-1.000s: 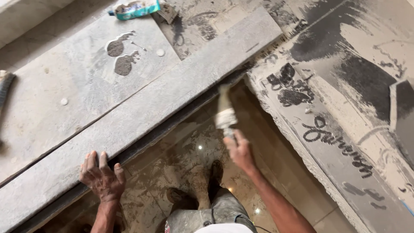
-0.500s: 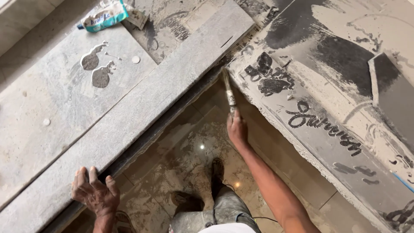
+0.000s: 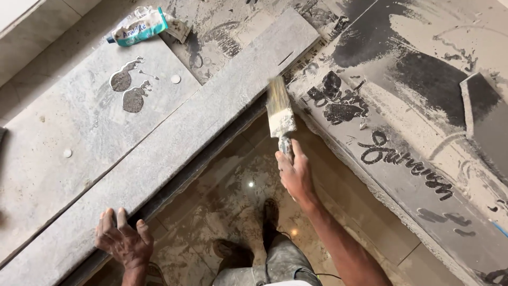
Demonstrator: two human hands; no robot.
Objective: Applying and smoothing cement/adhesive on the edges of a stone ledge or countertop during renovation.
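Right hand (image 3: 295,176) is closed around the handle of a dust-caked flat paintbrush (image 3: 279,113), bristles up at the end of the long grey stone strip (image 3: 174,143); the handle is mostly hidden in the fist. Left hand (image 3: 123,241) lies flat, fingers spread, on the strip's near edge, gripping nothing. A teal adhesive tube (image 3: 138,26) lies well apart, its far end cut off.

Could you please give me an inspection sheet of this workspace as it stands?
Surface: long grey stone strip on a wider grey stone slab, dusty.
Job's things: dust-caked flat paintbrush, bristles at the strip's edge.
Clutter: teal-and-white tube; two dark wet blobs.
Grips: right hand holds the brush handle; left hand rests on the strip.
Cables: nothing seen.
Surroundings: glossy beige floor tiles; smeared grey board.
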